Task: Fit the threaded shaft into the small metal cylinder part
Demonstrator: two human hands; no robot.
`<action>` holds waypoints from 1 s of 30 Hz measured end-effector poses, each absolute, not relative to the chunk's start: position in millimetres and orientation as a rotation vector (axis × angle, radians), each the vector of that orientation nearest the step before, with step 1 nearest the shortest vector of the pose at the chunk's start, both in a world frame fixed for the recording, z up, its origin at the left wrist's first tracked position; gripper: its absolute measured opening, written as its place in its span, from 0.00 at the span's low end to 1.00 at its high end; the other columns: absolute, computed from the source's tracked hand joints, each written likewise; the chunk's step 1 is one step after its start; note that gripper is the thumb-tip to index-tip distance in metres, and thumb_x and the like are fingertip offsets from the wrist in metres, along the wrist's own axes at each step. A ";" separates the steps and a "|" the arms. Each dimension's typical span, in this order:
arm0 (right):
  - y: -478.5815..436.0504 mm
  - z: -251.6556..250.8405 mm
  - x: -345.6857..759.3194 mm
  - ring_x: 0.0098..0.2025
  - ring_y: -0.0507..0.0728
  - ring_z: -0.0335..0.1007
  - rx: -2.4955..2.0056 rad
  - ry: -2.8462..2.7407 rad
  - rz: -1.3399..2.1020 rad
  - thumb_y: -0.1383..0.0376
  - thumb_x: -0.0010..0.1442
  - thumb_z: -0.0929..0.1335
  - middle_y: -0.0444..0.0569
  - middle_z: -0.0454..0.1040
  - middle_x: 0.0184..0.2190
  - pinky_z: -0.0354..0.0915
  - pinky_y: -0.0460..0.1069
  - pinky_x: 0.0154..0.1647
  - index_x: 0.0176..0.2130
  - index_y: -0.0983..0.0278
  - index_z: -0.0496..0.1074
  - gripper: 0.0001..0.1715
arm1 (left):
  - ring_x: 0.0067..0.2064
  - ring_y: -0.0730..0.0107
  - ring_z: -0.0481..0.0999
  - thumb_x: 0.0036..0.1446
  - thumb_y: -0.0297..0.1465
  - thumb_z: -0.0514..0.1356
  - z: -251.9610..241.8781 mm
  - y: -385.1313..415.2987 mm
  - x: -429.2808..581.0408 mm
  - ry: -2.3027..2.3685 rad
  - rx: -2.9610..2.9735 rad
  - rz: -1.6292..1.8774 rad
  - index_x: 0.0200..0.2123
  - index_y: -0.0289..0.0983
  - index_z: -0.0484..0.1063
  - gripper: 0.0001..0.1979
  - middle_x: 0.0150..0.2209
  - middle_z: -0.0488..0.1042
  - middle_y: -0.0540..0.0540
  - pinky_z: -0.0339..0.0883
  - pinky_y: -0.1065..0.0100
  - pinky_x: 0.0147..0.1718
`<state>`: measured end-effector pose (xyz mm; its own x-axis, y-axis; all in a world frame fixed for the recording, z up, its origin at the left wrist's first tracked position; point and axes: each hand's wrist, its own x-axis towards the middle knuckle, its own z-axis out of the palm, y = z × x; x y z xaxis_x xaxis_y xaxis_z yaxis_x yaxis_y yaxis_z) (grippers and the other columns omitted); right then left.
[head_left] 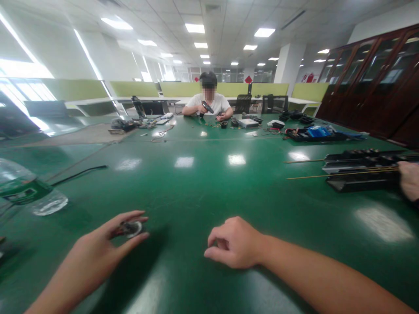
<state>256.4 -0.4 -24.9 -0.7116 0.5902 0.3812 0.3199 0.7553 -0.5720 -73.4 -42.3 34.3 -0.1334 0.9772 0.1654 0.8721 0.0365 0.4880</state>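
Observation:
Over the near left of the green table, my left hand [108,246] is closed around a small round part [132,228], dark with a pale silvery ring on its face. Thumb and fingers curve to either side of the part; its exact kind is too blurred to tell. My right hand [234,243] is above the table near the middle, its fingers curled in toward the thumb. No object shows in that hand, though its palm side is partly hidden. A stretch of green tabletop lies between the two hands.
A clear plastic bottle [29,189] lies at the left, near a black cable [80,175]. At the right, another person's hand [409,179] touches long black housings [360,174] with thin brass-coloured rods. Across the table [183,192] a person [209,102] holds a power tool [207,107] among small parts.

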 end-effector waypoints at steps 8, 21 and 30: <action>10.6 -25.8 264.9 0.23 0.50 0.66 -1.050 -2.107 0.692 0.72 0.52 0.68 0.38 0.71 0.24 0.57 0.44 0.26 0.36 0.60 0.67 0.10 | 0.41 0.66 0.77 0.52 0.30 0.66 30.2 -1.9 51.0 1.401 2.205 0.713 0.41 0.44 0.76 0.11 0.39 0.78 0.52 0.68 0.66 0.43; 2.2 -23.1 258.8 0.32 0.54 0.71 -1.098 -2.162 0.684 0.69 0.51 0.69 0.42 0.75 0.33 0.62 0.47 0.33 0.44 0.58 0.66 0.18 | 0.42 0.67 0.72 0.54 0.28 0.67 -7.9 -8.3 43.3 1.290 2.293 0.756 0.46 0.45 0.71 0.17 0.41 0.74 0.51 0.65 0.67 0.41; 1.6 -23.1 258.9 0.31 0.53 0.68 -1.026 -2.147 0.689 0.70 0.52 0.69 0.42 0.74 0.32 0.61 0.46 0.32 0.40 0.59 0.68 0.14 | 0.41 0.65 0.71 0.56 0.29 0.65 -5.3 -8.8 42.5 1.245 2.349 0.790 0.37 0.41 0.71 0.06 0.36 0.73 0.49 0.62 0.64 0.42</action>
